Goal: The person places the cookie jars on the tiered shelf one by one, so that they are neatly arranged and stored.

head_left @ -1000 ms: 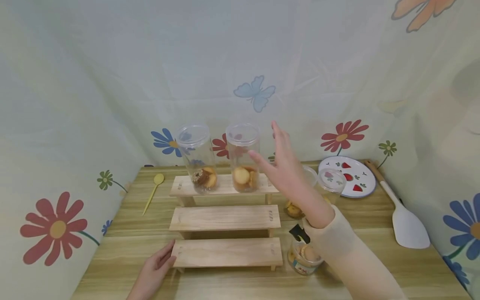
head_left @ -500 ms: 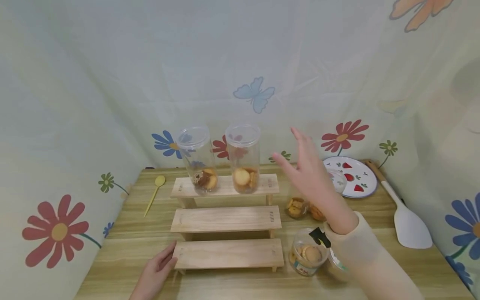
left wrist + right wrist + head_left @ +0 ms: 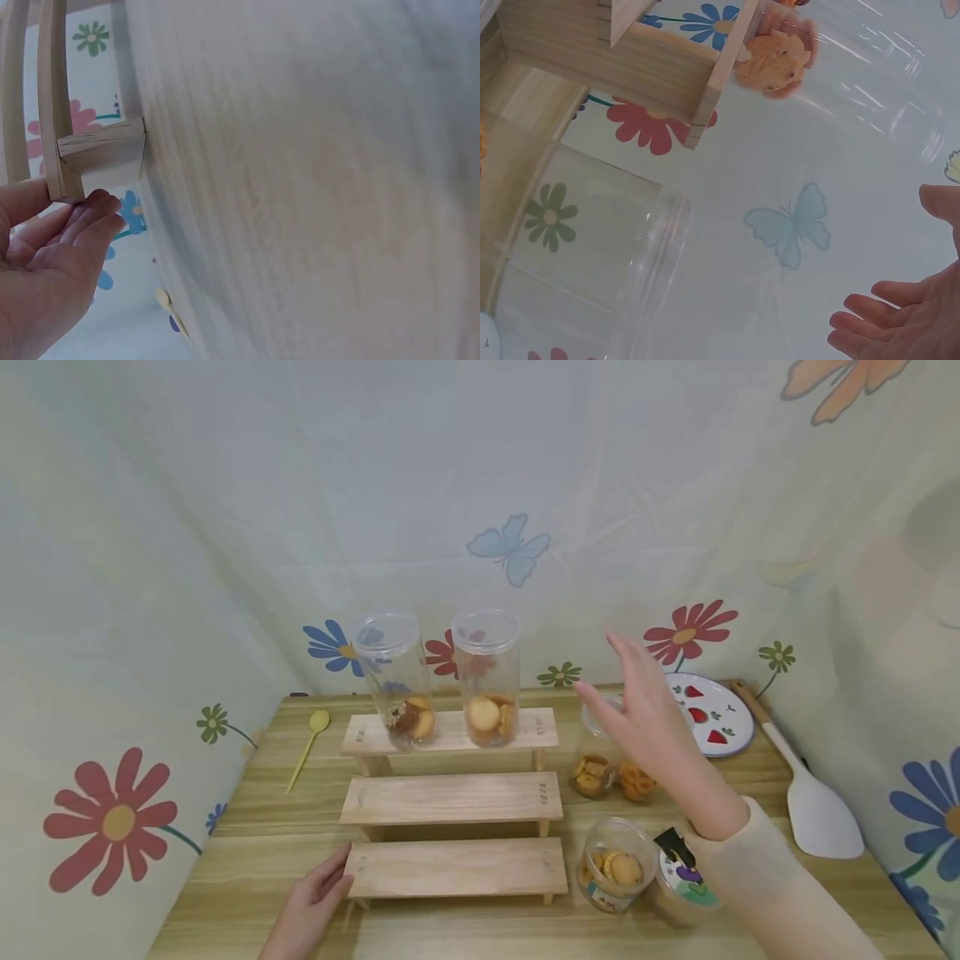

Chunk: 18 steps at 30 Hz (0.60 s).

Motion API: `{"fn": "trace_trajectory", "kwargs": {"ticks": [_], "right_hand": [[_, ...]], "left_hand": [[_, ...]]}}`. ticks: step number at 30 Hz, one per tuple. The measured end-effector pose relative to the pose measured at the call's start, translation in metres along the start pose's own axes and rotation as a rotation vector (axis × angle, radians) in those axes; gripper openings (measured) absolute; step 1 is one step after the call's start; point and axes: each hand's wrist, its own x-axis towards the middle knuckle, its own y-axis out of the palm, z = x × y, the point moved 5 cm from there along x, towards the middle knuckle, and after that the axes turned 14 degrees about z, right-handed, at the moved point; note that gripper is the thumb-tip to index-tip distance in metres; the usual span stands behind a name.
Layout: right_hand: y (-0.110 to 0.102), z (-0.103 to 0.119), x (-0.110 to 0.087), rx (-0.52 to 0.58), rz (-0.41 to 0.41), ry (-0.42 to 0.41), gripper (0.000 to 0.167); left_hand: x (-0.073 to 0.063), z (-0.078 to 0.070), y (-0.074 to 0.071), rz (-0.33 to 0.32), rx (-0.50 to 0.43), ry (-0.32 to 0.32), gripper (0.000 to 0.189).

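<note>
A three-step wooden display stand [image 3: 450, 797] stands mid-table. My left hand [image 3: 310, 902] holds the left end of its lowest step, the thumb on one face of the plank [image 3: 56, 112] and the fingertips at the other. On the top step are two tall clear lidded jars, the left jar [image 3: 393, 681] with a dark and a pale cookie at its bottom, the right jar [image 3: 486, 681] with pale cookies. My right hand [image 3: 648, 714] is raised with nothing in it, fingers spread, and partly hides two tall jars on the table. One of these is the near jar [image 3: 592, 768] of golden biscuits.
Right of the stand, a short jar of cookies [image 3: 615, 864] sits beside another short jar with a coloured lid [image 3: 686, 885]. Farther right are a strawberry plate [image 3: 716, 714] and a white spatula [image 3: 823, 814]. A yellow spoon [image 3: 309, 747] lies on the left; a patterned cloth hangs behind.
My right hand has moved right and slightly down, away from the jars on the top step, uncovering jars on the table. My left hand stays at the lowest step.
</note>
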Motion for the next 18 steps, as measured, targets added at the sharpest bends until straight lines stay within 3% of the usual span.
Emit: {"fn": "trace_trajectory", "kwargs": {"ticks": [18], "right_hand": [[-0.002,-0.052,-0.025,0.010,0.011,0.099,0.081]], "left_hand": [[0.002,0.003,0.001,0.007,-0.038,0.040,0.048]]}}
